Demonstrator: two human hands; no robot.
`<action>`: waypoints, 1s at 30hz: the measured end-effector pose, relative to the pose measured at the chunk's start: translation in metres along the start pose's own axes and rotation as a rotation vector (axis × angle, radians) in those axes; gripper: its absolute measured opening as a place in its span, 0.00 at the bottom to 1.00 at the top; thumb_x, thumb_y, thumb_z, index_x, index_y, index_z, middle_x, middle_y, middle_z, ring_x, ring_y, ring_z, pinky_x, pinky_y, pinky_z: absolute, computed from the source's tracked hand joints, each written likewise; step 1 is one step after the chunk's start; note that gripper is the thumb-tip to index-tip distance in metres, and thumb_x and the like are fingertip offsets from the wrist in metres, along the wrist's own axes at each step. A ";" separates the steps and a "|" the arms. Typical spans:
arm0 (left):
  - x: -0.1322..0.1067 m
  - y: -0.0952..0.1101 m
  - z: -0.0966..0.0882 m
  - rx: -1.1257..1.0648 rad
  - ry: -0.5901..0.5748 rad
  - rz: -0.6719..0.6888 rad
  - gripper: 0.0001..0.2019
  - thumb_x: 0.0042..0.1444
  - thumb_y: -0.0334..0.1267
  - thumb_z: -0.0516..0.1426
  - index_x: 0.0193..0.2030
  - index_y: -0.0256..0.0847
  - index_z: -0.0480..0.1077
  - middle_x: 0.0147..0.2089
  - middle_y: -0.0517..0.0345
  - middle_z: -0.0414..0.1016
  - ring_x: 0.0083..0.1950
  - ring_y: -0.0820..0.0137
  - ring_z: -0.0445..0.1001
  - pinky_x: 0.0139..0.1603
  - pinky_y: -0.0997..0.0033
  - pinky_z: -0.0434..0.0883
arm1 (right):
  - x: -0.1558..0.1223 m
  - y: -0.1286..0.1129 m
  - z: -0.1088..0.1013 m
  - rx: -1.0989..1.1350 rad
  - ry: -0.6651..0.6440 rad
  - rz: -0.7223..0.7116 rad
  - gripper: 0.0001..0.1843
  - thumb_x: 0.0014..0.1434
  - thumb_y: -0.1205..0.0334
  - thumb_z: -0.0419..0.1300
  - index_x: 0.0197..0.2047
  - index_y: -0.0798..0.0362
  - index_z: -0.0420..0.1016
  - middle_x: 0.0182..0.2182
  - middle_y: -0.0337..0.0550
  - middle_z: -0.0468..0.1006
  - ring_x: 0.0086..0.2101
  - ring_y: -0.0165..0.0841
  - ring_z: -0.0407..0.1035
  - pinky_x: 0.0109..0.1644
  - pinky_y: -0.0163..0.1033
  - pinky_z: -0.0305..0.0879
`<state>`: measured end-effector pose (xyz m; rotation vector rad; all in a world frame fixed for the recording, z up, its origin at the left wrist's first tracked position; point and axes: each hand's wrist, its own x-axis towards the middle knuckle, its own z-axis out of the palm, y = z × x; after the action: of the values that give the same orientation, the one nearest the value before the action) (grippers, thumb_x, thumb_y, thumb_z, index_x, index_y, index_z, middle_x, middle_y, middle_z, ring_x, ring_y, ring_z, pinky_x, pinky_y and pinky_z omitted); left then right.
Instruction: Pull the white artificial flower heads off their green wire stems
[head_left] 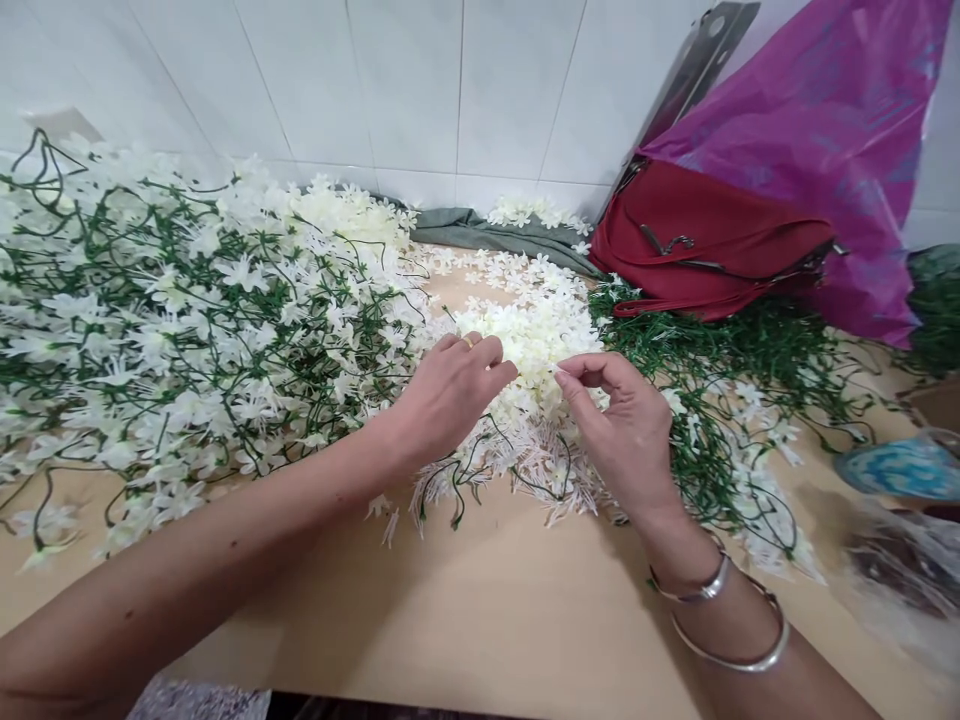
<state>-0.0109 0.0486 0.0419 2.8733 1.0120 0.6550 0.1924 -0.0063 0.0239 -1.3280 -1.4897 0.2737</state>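
My left hand (450,395) rests with curled fingers on a heap of loose white artificial blossoms (536,330) at the table's middle; a ring shows on one finger. My right hand (622,425) hovers just right of it, thumb and forefinger pinched together over the same heap, and what they hold is too small to make out. Two silver bangles (720,620) circle my right wrist. A big pile of green vines with white flowers (172,320) lies to the left. Bare green stems (720,400) with few flowers lie to the right.
A red handbag (697,245) lies at the back right, with a purple plastic bag (832,110) behind it. A grey-green cloth (487,235) lies against the white tiled wall. The wooden tabletop (510,610) shows bare near me. A blue object (896,468) and clear plastic sit at the right edge.
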 end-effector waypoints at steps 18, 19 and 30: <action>-0.001 0.021 -0.005 -0.664 0.185 -0.298 0.09 0.64 0.37 0.60 0.43 0.42 0.83 0.35 0.57 0.85 0.32 0.70 0.78 0.32 0.71 0.69 | -0.013 -0.017 0.014 0.368 -0.145 0.388 0.10 0.56 0.55 0.68 0.28 0.50 0.75 0.31 0.40 0.78 0.32 0.32 0.69 0.40 0.40 0.66; -0.001 0.022 -0.005 -0.669 0.184 -0.275 0.09 0.64 0.36 0.60 0.43 0.43 0.83 0.38 0.56 0.86 0.34 0.69 0.79 0.34 0.71 0.71 | -0.012 -0.014 0.015 0.397 -0.143 0.396 0.11 0.55 0.55 0.68 0.28 0.50 0.75 0.35 0.41 0.79 0.34 0.33 0.72 0.42 0.40 0.67; 0.001 0.029 0.003 -0.612 0.350 -0.090 0.08 0.65 0.31 0.60 0.45 0.43 0.80 0.45 0.55 0.86 0.45 0.69 0.82 0.45 0.71 0.76 | -0.006 -0.026 0.008 0.663 -0.183 0.557 0.14 0.50 0.56 0.70 0.21 0.49 0.71 0.35 0.44 0.82 0.35 0.35 0.74 0.43 0.42 0.71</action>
<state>0.0079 0.0267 0.0441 2.2151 0.7770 1.2355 0.1700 -0.0169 0.0369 -1.1492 -0.9960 1.1659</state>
